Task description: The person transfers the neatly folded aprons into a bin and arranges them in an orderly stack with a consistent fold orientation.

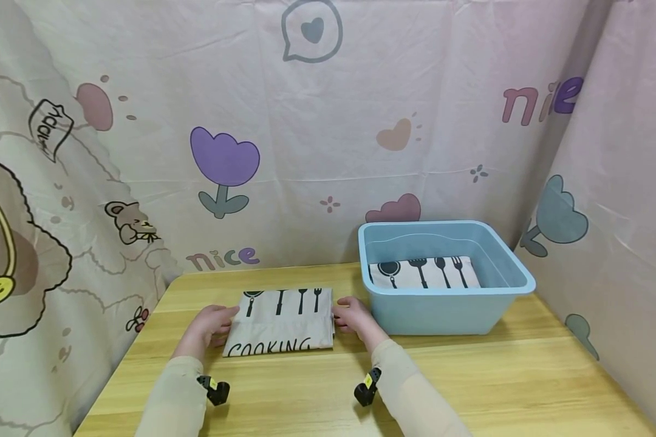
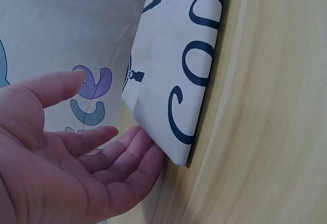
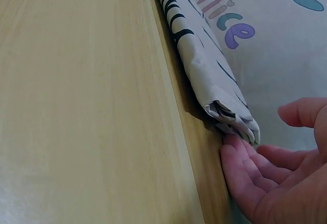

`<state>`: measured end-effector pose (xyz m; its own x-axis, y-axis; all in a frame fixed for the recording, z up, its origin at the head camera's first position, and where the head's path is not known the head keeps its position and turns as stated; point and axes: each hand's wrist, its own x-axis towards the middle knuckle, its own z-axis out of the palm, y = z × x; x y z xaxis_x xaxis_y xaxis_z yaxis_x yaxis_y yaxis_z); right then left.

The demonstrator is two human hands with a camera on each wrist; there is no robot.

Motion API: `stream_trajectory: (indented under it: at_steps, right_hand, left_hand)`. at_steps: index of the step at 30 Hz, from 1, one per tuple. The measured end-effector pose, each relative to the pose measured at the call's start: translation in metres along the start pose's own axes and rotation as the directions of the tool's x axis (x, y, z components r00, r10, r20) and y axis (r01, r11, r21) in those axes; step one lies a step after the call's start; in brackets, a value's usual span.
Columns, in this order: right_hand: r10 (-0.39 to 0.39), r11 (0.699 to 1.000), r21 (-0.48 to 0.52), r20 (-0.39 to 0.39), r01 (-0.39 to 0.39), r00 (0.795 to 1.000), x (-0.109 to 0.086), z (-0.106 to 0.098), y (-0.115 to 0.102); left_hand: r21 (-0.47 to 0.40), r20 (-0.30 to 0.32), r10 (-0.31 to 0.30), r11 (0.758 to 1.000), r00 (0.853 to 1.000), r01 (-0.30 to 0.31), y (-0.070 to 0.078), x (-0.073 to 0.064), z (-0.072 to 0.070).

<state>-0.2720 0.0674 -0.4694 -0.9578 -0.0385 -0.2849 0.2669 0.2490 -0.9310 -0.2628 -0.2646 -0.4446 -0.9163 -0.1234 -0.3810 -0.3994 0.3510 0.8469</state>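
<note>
A folded white cloth [image 1: 284,325] printed with black utensils and the word COOKING lies flat on the wooden table. At its left edge is my left hand [image 1: 210,325]; in the left wrist view the fingers [image 2: 135,165] reach to the cloth's corner, palm up, thumb apart from it. My right hand [image 1: 355,315] is at the opposite edge. The right wrist view shows its fingertips [image 3: 232,144] at the underside of the folded layers, with the thumb held away. A second folded cloth [image 1: 423,273] with the same utensil print is inside the blue bin.
The light blue plastic bin [image 1: 432,312] stands at the back right of the table [image 1: 306,400], close beside my right hand. A printed curtain [image 1: 317,121] hangs behind the table and along both sides. Each wrist carries a small black camera [image 1: 217,391].
</note>
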Motion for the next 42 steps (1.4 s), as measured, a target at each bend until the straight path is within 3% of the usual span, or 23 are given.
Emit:
stream_trajectory:
  at_steps: [15, 23, 33, 42]
  right_hand:
    - [-0.036, 0.996, 0.082, 0.01, 0.035, 0.999, -0.001, 0.002, 0.004]
    - [-0.057, 0.996, 0.068, 0.004, 0.057, 0.998, 0.002, 0.002, 0.01]
    - [-0.072, 0.992, 0.107, 0.013, 0.071, 0.997, 0.003, 0.001, 0.012]
    - [-0.063, 0.992, 0.11, -0.01, 0.063, 0.998, -0.001, 0.003, 0.013]
  left_hand:
    - [-0.065, -0.021, -0.021, 0.998, 1.0, 0.02, -0.001, 0.001, 0.006]
    - [0.02, -0.043, 0.022, 1.0, 0.999, -0.021, -0.002, 0.002, 0.011]
    - [-0.072, -0.033, 0.022, 0.997, 0.999, -0.024, -0.005, 0.004, 0.017]
    - [-0.081, -0.057, 0.08, 0.993, 0.995, -0.085, -0.012, 0.006, 0.02]
